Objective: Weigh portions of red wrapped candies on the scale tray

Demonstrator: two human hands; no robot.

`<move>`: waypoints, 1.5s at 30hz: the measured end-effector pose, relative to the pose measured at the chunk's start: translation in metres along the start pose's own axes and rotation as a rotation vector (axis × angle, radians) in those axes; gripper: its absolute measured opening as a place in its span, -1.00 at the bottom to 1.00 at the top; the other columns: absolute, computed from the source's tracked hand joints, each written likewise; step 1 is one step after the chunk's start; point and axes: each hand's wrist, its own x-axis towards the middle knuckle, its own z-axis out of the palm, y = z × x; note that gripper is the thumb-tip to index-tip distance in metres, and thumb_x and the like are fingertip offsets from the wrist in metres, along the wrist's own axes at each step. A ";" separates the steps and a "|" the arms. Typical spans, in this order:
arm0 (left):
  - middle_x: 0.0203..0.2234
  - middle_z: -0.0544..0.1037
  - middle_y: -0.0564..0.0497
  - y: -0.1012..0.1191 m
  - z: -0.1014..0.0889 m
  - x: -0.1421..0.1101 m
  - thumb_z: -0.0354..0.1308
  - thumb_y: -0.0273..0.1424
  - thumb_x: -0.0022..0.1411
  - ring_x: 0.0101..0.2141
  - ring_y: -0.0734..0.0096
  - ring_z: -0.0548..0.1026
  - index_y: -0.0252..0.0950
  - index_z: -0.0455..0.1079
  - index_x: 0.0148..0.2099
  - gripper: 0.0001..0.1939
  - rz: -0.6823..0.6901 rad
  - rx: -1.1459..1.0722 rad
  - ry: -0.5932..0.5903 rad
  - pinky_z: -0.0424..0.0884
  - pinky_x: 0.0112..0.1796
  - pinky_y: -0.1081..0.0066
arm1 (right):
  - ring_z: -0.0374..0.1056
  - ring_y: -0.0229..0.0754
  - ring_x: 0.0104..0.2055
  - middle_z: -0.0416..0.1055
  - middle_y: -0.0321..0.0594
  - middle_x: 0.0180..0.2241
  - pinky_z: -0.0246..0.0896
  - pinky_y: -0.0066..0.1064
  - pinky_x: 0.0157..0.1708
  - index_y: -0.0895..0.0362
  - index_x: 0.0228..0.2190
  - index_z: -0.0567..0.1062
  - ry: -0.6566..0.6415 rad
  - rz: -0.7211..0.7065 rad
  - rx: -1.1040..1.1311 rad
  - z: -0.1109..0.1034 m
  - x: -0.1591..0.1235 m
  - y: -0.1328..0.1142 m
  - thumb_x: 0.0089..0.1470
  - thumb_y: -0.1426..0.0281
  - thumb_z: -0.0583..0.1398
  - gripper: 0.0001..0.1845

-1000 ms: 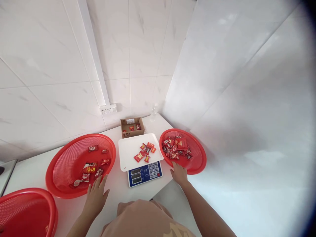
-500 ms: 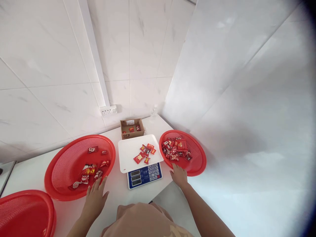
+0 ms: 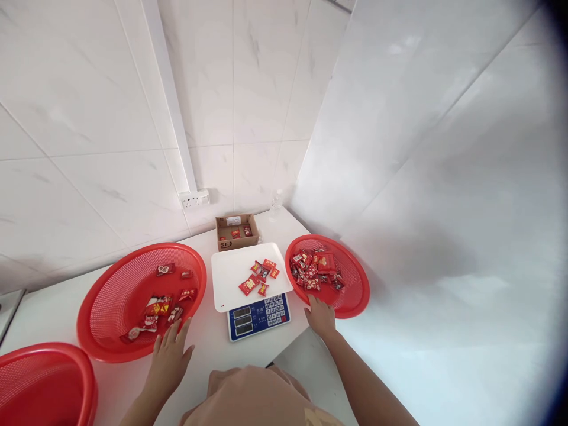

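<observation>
My left hand (image 3: 170,357) is open, fingers stretched over the near rim of a red mesh basket (image 3: 106,296). Inside that basket lie several wrapped snacks (image 3: 158,305) in red packets. On the other side, my right hand (image 3: 321,316) rests with its fingers at the near rim of a second red basket (image 3: 358,290) and holds nothing. A pile of red packets (image 3: 311,267) fills part of it. Between my hands stands a digital scale (image 3: 258,318) with a blue keypad, and several small red packets (image 3: 261,273) lie on its white pan (image 3: 231,275).
Behind the scale is a small cardboard box (image 3: 238,243) with a few packets in it. A clear plastic bottle (image 3: 276,201) stands in the corner by the wall. Another red basket (image 3: 48,349) sits at the lower left. A power socket (image 3: 194,199) is on the tiled wall.
The view has shifted very slightly. Both hands stay at the basket rims, and the packets lie as before.
</observation>
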 end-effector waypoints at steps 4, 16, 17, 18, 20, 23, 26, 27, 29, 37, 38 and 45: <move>0.21 0.22 -0.27 0.001 -0.001 0.000 -0.21 -0.41 0.27 0.19 0.05 0.21 -0.37 0.13 0.26 -0.47 -0.006 0.006 -0.008 0.08 0.14 -0.03 | 0.31 -0.03 0.00 0.42 -0.06 -0.04 0.08 -0.23 -0.07 0.14 0.06 0.28 -0.003 0.002 0.000 0.000 0.000 0.000 0.17 0.39 0.03 -0.58; 0.20 0.24 -0.27 0.001 -0.001 -0.001 -0.20 -0.42 0.27 0.15 0.06 0.25 -0.35 0.15 0.25 -0.48 0.003 0.008 0.012 0.08 0.13 -0.01 | 0.31 -0.03 0.01 0.41 -0.05 -0.03 0.05 -0.24 -0.05 0.13 0.05 0.29 0.001 0.001 -0.002 0.000 0.000 0.000 0.16 0.40 0.03 -0.60; 0.20 0.24 -0.27 0.001 -0.001 -0.001 -0.20 -0.42 0.26 0.16 0.06 0.25 -0.35 0.14 0.25 -0.48 0.005 0.008 0.010 0.08 0.13 -0.01 | 0.31 -0.03 0.01 0.41 -0.05 -0.03 0.05 -0.23 -0.04 0.13 0.05 0.29 0.000 0.002 -0.001 0.000 0.000 0.000 0.16 0.40 0.03 -0.59; 0.20 0.24 -0.26 0.001 -0.002 -0.001 -0.20 -0.41 0.26 0.16 0.07 0.24 -0.34 0.14 0.26 -0.48 0.007 0.008 0.006 0.08 0.14 -0.01 | 0.31 -0.03 0.01 0.41 -0.05 -0.03 0.05 -0.23 -0.04 0.14 0.06 0.29 -0.001 0.003 0.001 0.000 0.000 -0.001 0.16 0.40 0.03 -0.59; 0.20 0.24 -0.26 0.001 -0.003 0.000 -0.20 -0.41 0.26 0.16 0.07 0.24 -0.34 0.14 0.26 -0.48 0.006 0.008 -0.002 0.08 0.14 -0.01 | 0.31 -0.01 0.00 0.42 -0.03 -0.04 0.06 -0.21 -0.05 0.16 0.06 0.29 -0.002 0.003 0.004 0.000 0.000 -0.001 0.16 0.40 0.03 -0.58; 0.21 0.23 -0.28 0.003 -0.005 -0.001 -0.20 -0.42 0.27 0.16 0.05 0.26 -0.35 0.13 0.27 -0.47 -0.001 0.007 -0.012 0.09 0.13 -0.03 | 0.31 0.01 0.00 0.42 -0.01 -0.05 0.07 -0.19 -0.06 0.18 0.06 0.30 0.003 -0.001 0.016 0.000 0.000 -0.001 0.15 0.41 0.03 -0.57; 0.21 0.22 -0.28 0.003 -0.007 -0.001 -0.19 -0.43 0.27 0.16 0.06 0.25 -0.35 0.12 0.27 -0.48 -0.003 0.002 -0.018 0.08 0.14 -0.02 | 0.32 0.03 -0.01 0.44 -0.02 -0.08 0.09 -0.19 -0.06 0.17 0.05 0.31 0.010 0.000 0.041 0.000 0.000 0.000 0.12 0.41 0.05 -0.56; 0.21 0.22 -0.28 0.003 -0.007 -0.001 -0.18 -0.43 0.27 0.17 0.07 0.25 -0.35 0.13 0.26 -0.48 -0.001 -0.001 -0.019 0.08 0.14 -0.01 | 0.33 0.03 -0.01 0.44 -0.02 -0.08 0.10 -0.18 -0.06 0.16 0.06 0.32 0.014 0.001 0.055 -0.001 0.000 0.000 0.12 0.41 0.06 -0.55; 0.21 0.23 -0.26 0.003 -0.008 -0.001 -0.18 -0.44 0.27 0.17 0.08 0.24 -0.34 0.14 0.26 -0.48 0.003 -0.007 -0.024 0.07 0.15 0.00 | 0.32 0.04 0.01 0.41 -0.01 -0.02 0.11 -0.15 -0.05 0.14 0.10 0.29 0.040 -0.006 0.094 -0.004 -0.002 -0.004 0.12 0.38 0.06 -0.51; 0.24 0.18 -0.25 0.004 -0.015 0.002 -0.22 -0.41 0.28 0.21 0.08 0.18 -0.35 0.07 0.29 -0.46 0.017 -0.035 -0.090 0.04 0.17 -0.02 | 0.14 -0.16 0.17 0.32 -0.21 0.10 -0.10 -0.34 0.14 0.01 0.04 0.37 0.194 -0.357 0.248 -0.015 -0.002 -0.072 0.19 0.31 0.03 -0.61; 0.24 0.17 -0.24 0.003 -0.016 0.002 -0.22 -0.41 0.28 0.21 0.09 0.17 -0.35 0.06 0.29 -0.46 0.018 -0.039 -0.095 0.04 0.18 -0.02 | 0.16 -0.16 0.15 0.34 -0.21 0.08 -0.07 -0.33 0.11 0.00 0.02 0.39 0.195 -0.391 0.259 -0.015 0.001 -0.081 0.18 0.30 0.04 -0.63; 0.24 0.18 -0.16 -0.004 -0.018 -0.003 -0.20 -0.39 0.25 0.24 0.15 0.13 -0.32 0.08 0.29 -0.45 0.029 -0.099 -0.106 0.01 0.20 0.01 | 0.29 -0.05 -0.01 0.45 -0.14 -0.09 0.04 -0.25 -0.07 0.07 -0.13 0.43 0.172 -0.421 0.294 -0.016 0.017 -0.115 0.10 0.27 0.13 -0.71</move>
